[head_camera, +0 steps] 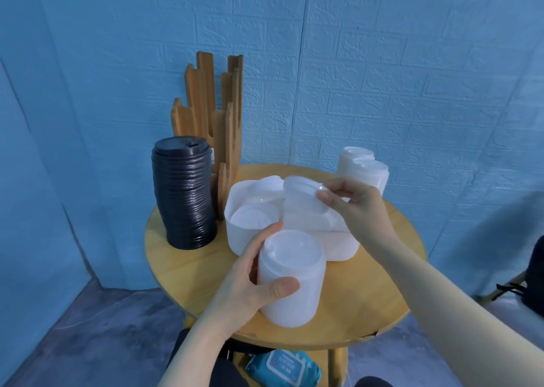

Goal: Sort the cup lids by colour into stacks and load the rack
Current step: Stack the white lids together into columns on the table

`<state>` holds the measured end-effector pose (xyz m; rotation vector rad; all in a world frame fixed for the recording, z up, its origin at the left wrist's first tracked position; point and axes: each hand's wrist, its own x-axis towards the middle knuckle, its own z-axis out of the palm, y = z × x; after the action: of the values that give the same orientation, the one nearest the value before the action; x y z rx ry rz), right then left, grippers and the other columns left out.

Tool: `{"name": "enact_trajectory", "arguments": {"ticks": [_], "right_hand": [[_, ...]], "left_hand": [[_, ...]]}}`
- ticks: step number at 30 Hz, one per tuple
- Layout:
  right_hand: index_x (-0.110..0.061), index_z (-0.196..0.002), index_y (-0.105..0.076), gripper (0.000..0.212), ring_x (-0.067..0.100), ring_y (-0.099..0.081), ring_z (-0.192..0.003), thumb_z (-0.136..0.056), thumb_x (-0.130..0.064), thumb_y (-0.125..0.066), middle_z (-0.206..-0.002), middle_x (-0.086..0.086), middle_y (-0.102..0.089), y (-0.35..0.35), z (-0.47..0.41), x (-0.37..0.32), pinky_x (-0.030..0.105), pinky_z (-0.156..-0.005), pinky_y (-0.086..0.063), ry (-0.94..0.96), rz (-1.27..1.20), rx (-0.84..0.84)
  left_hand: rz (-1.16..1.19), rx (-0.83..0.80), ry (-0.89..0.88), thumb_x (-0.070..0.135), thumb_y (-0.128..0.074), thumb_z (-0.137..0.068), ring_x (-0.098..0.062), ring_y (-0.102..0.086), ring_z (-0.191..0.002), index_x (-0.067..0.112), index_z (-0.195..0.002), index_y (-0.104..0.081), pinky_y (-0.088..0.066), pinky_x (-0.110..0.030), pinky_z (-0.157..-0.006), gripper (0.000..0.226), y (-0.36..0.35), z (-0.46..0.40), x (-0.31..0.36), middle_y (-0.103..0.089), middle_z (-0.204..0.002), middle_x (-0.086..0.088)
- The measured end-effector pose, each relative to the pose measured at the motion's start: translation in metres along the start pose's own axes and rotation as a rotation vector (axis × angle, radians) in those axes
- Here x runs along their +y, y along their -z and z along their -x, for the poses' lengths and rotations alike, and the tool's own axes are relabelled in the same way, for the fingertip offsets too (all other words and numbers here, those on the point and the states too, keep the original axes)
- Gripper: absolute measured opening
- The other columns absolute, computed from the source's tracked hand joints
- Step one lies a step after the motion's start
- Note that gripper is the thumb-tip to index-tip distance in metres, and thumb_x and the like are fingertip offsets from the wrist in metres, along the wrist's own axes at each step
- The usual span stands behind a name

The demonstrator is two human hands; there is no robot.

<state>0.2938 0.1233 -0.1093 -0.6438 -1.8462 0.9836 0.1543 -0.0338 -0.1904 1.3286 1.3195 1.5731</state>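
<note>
Head view: my left hand [250,277] grips a stack of translucent white plastic lids [290,277] on the round wooden table [368,307], while my right hand [351,202] pinches one clear lid [303,198] above the white plastic bin [253,236]; tall black lid stack [185,198] stands beside the wooden slotted rack [217,107].

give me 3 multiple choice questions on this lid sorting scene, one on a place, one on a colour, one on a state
1. Where does the wooden rack stand?
A. at the table's far left, behind the black stack
B. on the floor
C. at the table's near right edge

2. What colour is the tall stack of lids at the left?
A. white
B. black
C. red

3. What is the right hand doing?
A. resting flat on the table
B. hanging empty
C. pinching a single clear lid over the white bin

Answers: 1 A, the rack rises behind the black stack. 2 B, its lids are plainly black. 3 C, fingertips pinch the lid's rim while the left hand grips a white stack.
</note>
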Motion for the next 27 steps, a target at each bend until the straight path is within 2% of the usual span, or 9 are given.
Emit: {"name": "enact_trajectory", "arguments": {"ticks": [2,5,8,11,13,17,22,25,27], "right_hand": [[-0.015,-0.083,-0.068,0.006,-0.001,-0.058,-0.065,-0.088,-0.014,-0.068,-0.068,-0.012,-0.067,0.003,0.010,-0.009,0.011,-0.063,-0.042,-0.125,-0.210,0.030],[-0.015,-0.087,-0.066,0.005,0.008,-0.056,-0.065,-0.085,-0.019,-0.064,-0.072,-0.004,-0.064,0.006,0.023,-0.015,0.020,-0.062,-0.043,-0.331,-0.500,-0.033],[-0.009,-0.107,-0.061,0.034,0.013,-0.057,-0.064,-0.074,-0.014,-0.065,-0.077,0.003,-0.064,0.005,0.034,-0.018,0.023,-0.060,-0.050,-0.473,-0.734,-0.086],[-0.007,-0.114,-0.057,0.047,0.015,-0.061,-0.059,-0.068,-0.004,-0.065,-0.073,0.008,-0.064,0.006,0.047,-0.020,0.026,-0.054,-0.054,-0.523,-0.776,-0.098],[-0.008,-0.119,-0.055,0.054,0.018,-0.062,-0.060,-0.067,-0.003,-0.066,-0.072,0.011,-0.062,0.007,0.054,-0.022,0.026,-0.051,-0.052,-0.515,-0.713,-0.126],[-0.023,-0.128,-0.053,0.066,0.017,-0.060,-0.060,-0.066,-0.015,-0.073,-0.074,0.012,-0.059,0.012,0.064,-0.025,0.026,-0.051,-0.043,-0.444,-0.403,-0.212],[-0.027,-0.127,-0.054,0.063,0.015,-0.054,-0.054,-0.067,-0.028,-0.074,-0.068,0.008,-0.066,0.015,0.068,-0.026,0.021,-0.048,-0.037,-0.397,-0.199,-0.306],[-0.030,-0.124,-0.054,0.065,0.012,-0.058,-0.059,-0.065,-0.045,-0.078,-0.071,0.003,-0.070,0.021,0.068,-0.025,0.023,-0.052,-0.037,-0.392,-0.008,-0.382],[-0.035,-0.121,-0.056,0.065,0.007,-0.061,-0.069,-0.064,-0.057,-0.080,-0.083,-0.003,-0.070,0.025,0.066,-0.022,0.018,-0.058,-0.041,-0.355,0.115,-0.388]], "left_hand": [[0.005,-0.004,-0.002,0.070,-0.087,-0.045,0.009,-0.055,-0.117,0.048,-0.137,-0.043,-0.047,-0.010,-0.088,0.104,0.000,0.000,0.000,-0.059,-0.126,0.033],[0.011,-0.007,-0.006,0.068,-0.088,-0.047,0.009,-0.053,-0.122,0.051,-0.141,-0.037,-0.046,-0.010,-0.091,0.109,-0.001,0.000,-0.001,-0.056,-0.131,0.034],[0.017,-0.011,-0.020,0.064,-0.089,-0.051,0.008,-0.049,-0.128,0.059,-0.144,-0.028,-0.044,-0.010,-0.095,0.110,0.000,0.000,-0.003,-0.051,-0.138,0.034],[0.003,-0.009,-0.028,0.065,-0.087,-0.053,0.012,-0.047,-0.127,0.074,-0.136,-0.022,-0.042,-0.008,-0.094,0.106,-0.001,0.001,-0.001,-0.047,-0.137,0.041],[-0.001,-0.012,-0.041,0.064,-0.087,-0.055,0.013,-0.046,-0.128,0.071,-0.140,-0.018,-0.042,-0.007,-0.095,0.110,-0.001,0.000,-0.001,-0.045,-0.137,0.044],[0.007,-0.013,-0.047,0.060,-0.088,-0.056,0.008,-0.047,-0.131,0.076,-0.134,-0.028,-0.043,-0.010,-0.096,0.099,-0.002,0.001,-0.001,-0.047,-0.140,0.037],[0.021,0.003,-0.050,0.059,-0.089,-0.057,0.001,-0.050,-0.131,0.066,-0.137,-0.037,-0.046,-0.016,-0.098,0.096,-0.003,0.000,-0.003,-0.051,-0.141,0.029],[0.022,0.004,-0.042,0.061,-0.088,-0.054,0.002,-0.054,-0.126,0.054,-0.141,-0.037,-0.048,-0.017,-0.094,0.101,-0.003,0.000,-0.003,-0.055,-0.134,0.032],[0.012,0.003,-0.040,0.061,-0.089,-0.055,0.001,-0.054,-0.126,0.055,-0.140,-0.039,-0.049,-0.019,-0.095,0.099,-0.003,0.000,-0.003,-0.055,-0.134,0.031]]}}
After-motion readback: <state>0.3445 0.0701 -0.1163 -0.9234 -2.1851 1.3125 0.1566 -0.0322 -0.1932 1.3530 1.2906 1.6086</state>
